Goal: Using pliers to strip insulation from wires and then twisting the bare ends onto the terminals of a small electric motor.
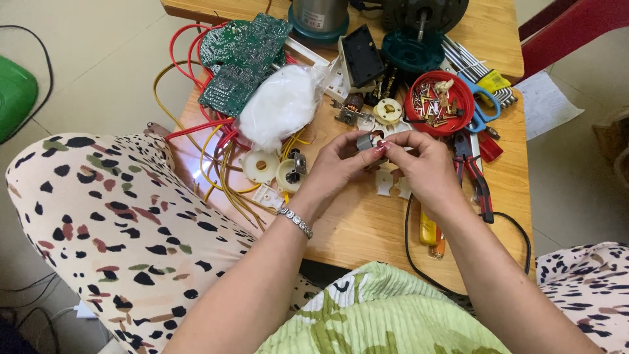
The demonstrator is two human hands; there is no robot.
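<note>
Both hands meet above the middle of a wooden table [367,229]. The left hand [337,167] and right hand [422,164] pinch a small grey metal part [364,141] between their fingertips — fingers curled narrow around it. Just beyond sits a red bowl of screws [439,103]; pliers [475,174] lie right — a green circuit board [239,59] far left.

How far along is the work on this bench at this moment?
Done: parts lie stripped on the table, with the circuit board out and screws in the red lid. In hand: both hands, left and right, pinch a small grey part. Left: white plastic pieces lie loose.
</note>
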